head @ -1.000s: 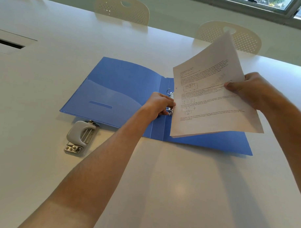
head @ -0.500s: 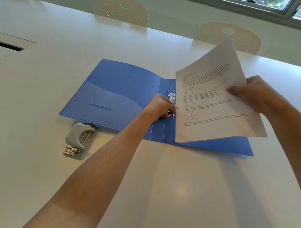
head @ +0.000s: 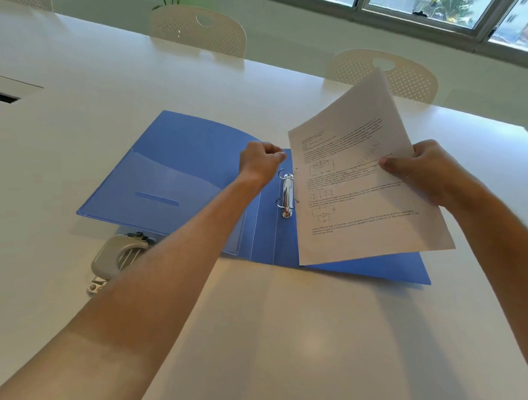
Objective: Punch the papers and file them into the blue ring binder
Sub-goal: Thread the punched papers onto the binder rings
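right hand [head: 419,169] pinches papers [head: 365,185] just right of rings [head: 287,196], punched edge facing them; left hand [head: 259,162] curled, empty.

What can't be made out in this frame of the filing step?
- Hole punch, head view: its near end is hidden under the left forearm.
- Papers, held by the right hand: print is too small to read; sheet count unclear.
- Left hand: curled above the binder rings; whether it holds anything cannot be told.
- Blue ring binder: right cover is mostly hidden by the papers.
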{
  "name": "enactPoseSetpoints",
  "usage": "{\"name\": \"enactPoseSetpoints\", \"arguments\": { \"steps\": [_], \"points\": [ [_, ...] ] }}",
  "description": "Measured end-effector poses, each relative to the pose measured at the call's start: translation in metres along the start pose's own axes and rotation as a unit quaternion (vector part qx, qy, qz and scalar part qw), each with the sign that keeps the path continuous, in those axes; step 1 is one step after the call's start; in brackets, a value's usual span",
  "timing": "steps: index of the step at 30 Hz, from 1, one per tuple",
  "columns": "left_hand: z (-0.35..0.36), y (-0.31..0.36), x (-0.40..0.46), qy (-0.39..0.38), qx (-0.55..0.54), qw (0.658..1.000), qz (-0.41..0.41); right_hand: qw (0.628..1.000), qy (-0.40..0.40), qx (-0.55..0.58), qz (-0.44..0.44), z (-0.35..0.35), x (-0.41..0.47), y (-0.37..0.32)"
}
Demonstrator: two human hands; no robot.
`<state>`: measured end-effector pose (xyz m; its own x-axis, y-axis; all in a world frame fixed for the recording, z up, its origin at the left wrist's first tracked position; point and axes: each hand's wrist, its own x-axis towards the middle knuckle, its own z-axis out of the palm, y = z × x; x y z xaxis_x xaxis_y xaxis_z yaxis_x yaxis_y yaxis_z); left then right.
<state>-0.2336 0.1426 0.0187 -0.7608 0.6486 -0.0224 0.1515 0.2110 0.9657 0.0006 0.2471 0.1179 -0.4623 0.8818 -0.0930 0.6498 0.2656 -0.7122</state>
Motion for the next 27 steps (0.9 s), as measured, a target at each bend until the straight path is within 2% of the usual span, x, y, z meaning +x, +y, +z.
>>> {"name": "enactPoseSetpoints", "arguments": {
  "steps": [4, 7, 14, 21, 27],
  "points": [
    [0.006, 0.001, 0.017, -0.092, -0.035, 0.992, -0.079, 1.000, -0.013, 0.004, -0.004, -0.001, 0.008, 0.001],
    [0.012, 0.001, 0.024, -0.123, -0.053, 0.985, -0.106, 1.000, -0.019, 0.000, -0.005, 0.000, 0.011, 0.000],
    [0.017, -0.001, 0.034, -0.140, -0.045, 0.981, -0.130, 0.999, -0.012, -0.032, -0.012, -0.001, 0.016, -0.001],
    [0.019, -0.003, 0.035, -0.148, -0.054, 0.980, -0.119, 0.999, -0.005, -0.028, -0.016, -0.001, 0.016, -0.005],
    [0.007, -0.006, 0.039, -0.230, -0.063, 0.962, -0.133, 1.000, -0.010, -0.007, -0.014, -0.001, 0.020, -0.009]
  ]
}}
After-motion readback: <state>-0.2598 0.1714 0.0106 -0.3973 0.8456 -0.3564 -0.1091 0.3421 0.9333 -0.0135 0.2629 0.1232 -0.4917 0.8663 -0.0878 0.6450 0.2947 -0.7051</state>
